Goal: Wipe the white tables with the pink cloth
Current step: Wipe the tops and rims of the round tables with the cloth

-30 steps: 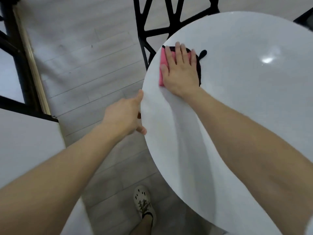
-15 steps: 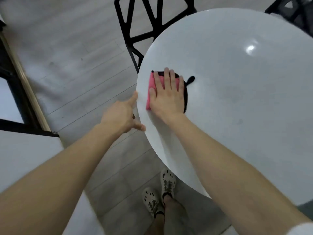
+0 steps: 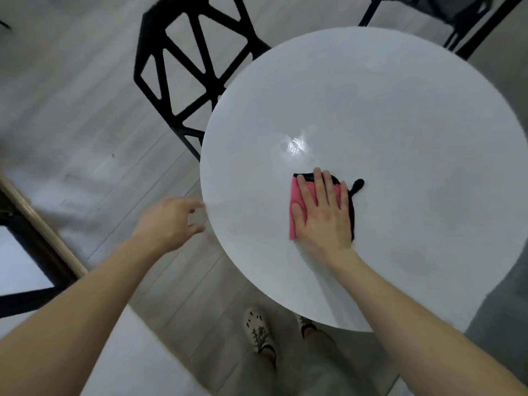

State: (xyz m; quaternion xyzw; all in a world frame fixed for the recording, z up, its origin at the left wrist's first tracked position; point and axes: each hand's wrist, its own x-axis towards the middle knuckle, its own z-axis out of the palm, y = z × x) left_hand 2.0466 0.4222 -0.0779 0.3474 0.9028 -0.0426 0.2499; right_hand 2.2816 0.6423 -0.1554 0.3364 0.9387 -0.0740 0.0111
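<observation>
Round white table [image 3: 414, 124]: filled the centre and right of the frame, its top glossy, with a bright glare spot [image 3: 295, 145] left of its middle.
Pink cloth [image 3: 296, 201]: lay flat on the table top, in the lower-left part of the disc, just below the glare spot; it had a black border, and a black loop [image 3: 357, 185] stuck out at its right side.
Right hand [image 3: 323, 221]: rested palm down on the cloth and covered most of it; the fingers were straight and slightly apart and pointed to the top of the frame, pressing the cloth to the table.
Left hand [image 3: 168, 221]: hung over the floor at the table's left rim, blurred, with fingers loosely curled and slightly apart, holding nothing; whether the fingertips touched the rim could not be told.
Black chair [image 3: 194, 67]: stood at the upper left, tucked against the table's edge.
Second black chair [image 3: 457, 15]: stood at the upper right corner.
Shoes [image 3: 257, 330]: light-coloured, at the bottom centre on the grey plank floor [image 3: 71, 110].
White surface [image 3: 143, 361]: sat at the lower left, beneath the left forearm.
</observation>
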